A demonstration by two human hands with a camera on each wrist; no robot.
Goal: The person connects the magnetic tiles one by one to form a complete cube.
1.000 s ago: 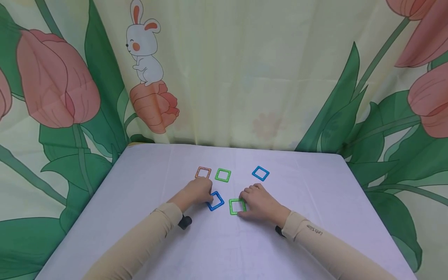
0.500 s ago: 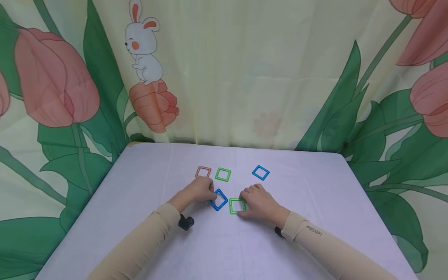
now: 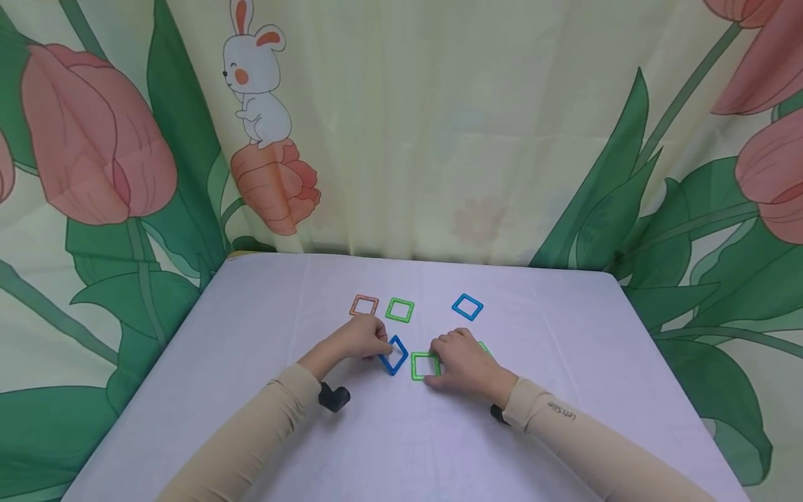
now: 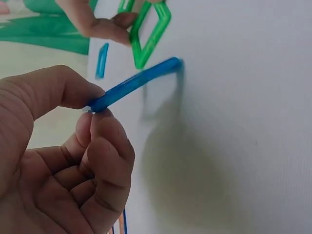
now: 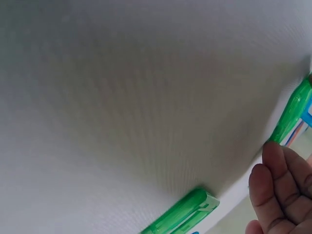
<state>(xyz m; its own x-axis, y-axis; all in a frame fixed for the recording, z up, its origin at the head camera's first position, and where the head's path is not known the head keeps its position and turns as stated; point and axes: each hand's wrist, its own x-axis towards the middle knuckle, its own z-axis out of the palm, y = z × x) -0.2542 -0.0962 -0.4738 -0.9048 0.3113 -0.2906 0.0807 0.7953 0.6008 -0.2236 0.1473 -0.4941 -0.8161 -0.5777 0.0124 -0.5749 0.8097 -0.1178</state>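
My left hand (image 3: 362,337) pinches a blue square frame (image 3: 402,346) by one side, between thumb and forefinger. In the left wrist view the blue frame (image 4: 139,82) appears nearly edge-on, tilted, with its shadow on the cloth below. My right hand (image 3: 467,361) grips a green square frame (image 3: 415,367) by its right side, thumb near, fingers at the far corner. The two held frames stand close together but apart. Another green frame (image 3: 484,346) peeks out behind the right hand, mostly hidden; in the right wrist view a second green piece (image 5: 183,213) lies on the cloth.
Farther back on the white-covered table (image 3: 301,432) lie an orange square frame (image 3: 376,307), a green one (image 3: 411,312) and a blue one (image 3: 475,314). The orange one is close beyond the left hand. A printed curtain (image 3: 401,139) hangs behind the table.
My left hand has moved slightly right, bringing the blue frame nearer the green one and tipping it up more steeply. The right hand has stayed almost still on the green frame.
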